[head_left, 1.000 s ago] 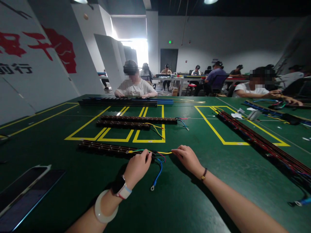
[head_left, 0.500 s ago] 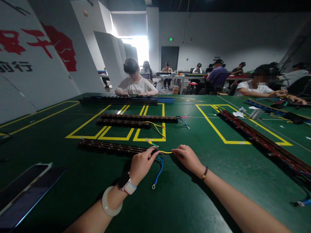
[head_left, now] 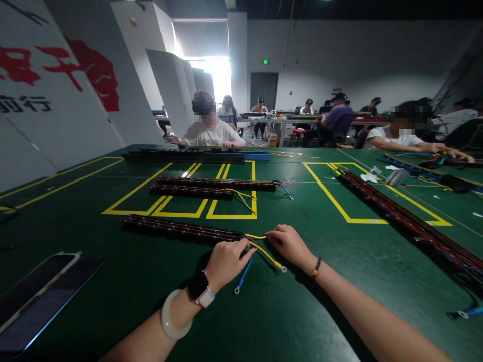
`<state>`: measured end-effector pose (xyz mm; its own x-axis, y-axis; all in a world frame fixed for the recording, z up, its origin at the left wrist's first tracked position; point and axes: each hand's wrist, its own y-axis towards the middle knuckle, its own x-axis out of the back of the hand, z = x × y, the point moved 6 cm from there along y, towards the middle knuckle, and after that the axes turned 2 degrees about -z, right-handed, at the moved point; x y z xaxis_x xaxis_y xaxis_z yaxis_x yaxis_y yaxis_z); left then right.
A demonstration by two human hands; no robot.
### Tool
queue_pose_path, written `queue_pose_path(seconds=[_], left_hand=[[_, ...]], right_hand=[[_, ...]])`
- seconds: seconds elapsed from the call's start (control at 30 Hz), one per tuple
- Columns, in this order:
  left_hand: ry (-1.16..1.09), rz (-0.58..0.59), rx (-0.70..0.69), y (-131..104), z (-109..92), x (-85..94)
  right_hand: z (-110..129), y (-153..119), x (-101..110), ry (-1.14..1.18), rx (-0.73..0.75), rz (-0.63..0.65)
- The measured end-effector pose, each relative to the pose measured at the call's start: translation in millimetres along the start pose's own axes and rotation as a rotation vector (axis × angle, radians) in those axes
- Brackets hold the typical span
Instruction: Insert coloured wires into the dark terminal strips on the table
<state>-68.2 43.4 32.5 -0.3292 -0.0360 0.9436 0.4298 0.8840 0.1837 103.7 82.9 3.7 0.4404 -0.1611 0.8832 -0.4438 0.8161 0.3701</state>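
A long black strip [head_left: 181, 229] lies in front of me on the green table, with wires coming out of its right end. At that end my left hand [head_left: 230, 259] has thumb and fingers closed around the wires; which ones it pinches is partly hidden. My right hand [head_left: 289, 245] pinches the tip of a yellow wire [head_left: 258, 237] to the right of the strip. A second yellow wire [head_left: 268, 255] with a ring terminal slants down between my hands. The blue wire [head_left: 243, 276], also ending in a ring terminal, hangs below my left fingers.
Two shorter black strips [head_left: 215, 184] lie beyond, inside yellow tape outlines. At the right stretches a long bundle of strips and red wires [head_left: 400, 213]. Two dark flat devices [head_left: 49, 301] lie at the lower left. People sit across the table and farther back.
My left hand has shifted slightly right and down. The yellow wire with the ring terminal, which pointed up and left, now slants down to the right. The person opposite has raised a hand.
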Motion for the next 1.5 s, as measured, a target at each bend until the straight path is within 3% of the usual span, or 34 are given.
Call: queue_pose_path(seconds=[0.17, 0.43, 0.6, 0.73, 0.87, 1.03, 1.13, 1.27, 1.37, 1.5], left_hand=[[-0.068, 0.075, 0.003, -7.2, -8.0, -5.3], [-0.244, 0.121, 0.225, -9.0, 0.9, -6.6], [-0.663, 0.306, 0.392, -11.8, 7.6, -28.1], [-1.025, 0.387, 0.432, -10.7, 5.3, -38.6], [-1.309, 0.410, 0.465, -9.7, -4.9, -32.3], [-1.613, 0.423, 0.578, -4.8, -17.6, -32.2], [-1.697, 0.407, 0.565, 3.1, -22.5, -40.6], [-1.736, 0.340, 0.553, 14.2, -27.7, -51.6], [-1.687, 0.267, 0.618, 18.4, -27.2, -58.2], [-1.723, 0.283, 0.674, 18.0, -27.1, -67.4]], right_hand=[[14.7, 1.3, 9.5, 0.004, -0.061, 0.051], [25.3, -2.5, -0.2, 0.056, -0.148, 0.159], [20.7, -2.2, -0.7, 0.089, -0.223, 0.172], [19.4, -0.6, 1.9, 0.165, -0.266, 0.166], [19.2, 1.0, 5.7, 0.107, -0.267, 0.141], [27.2, 0.5, 8.9, -0.137, -0.212, 0.150], [42.0, -2.1, 9.8, -0.311, -0.117, 0.189], [69.7, -9.5, 11.5, -0.428, 0.025, 0.142], [84.0, -17.0, 4.7, -0.495, 0.054, 0.105], [90.8, -23.6, -9.5, -0.479, 0.043, 0.074]])
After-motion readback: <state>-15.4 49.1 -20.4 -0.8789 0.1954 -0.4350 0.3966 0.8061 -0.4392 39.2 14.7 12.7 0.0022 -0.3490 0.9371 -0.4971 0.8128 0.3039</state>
